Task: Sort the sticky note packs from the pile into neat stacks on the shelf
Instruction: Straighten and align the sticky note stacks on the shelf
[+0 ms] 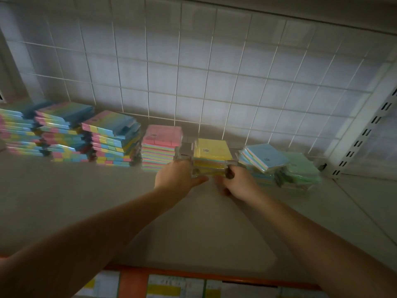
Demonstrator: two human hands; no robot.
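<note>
Hands: your left hand [175,176] and right hand [237,181] clasp the yellow stack [211,157] at the shelf's [86,201] twelve o'clock. Wrapped packs look light, slippery; grip low flanks, not tops.

The sticky note packs [211,157] are paper in glossy clear plastic wrap. The shelf [86,201] looks smooth and matt; the far wire grid [193,69] is white-coated metal.
</note>
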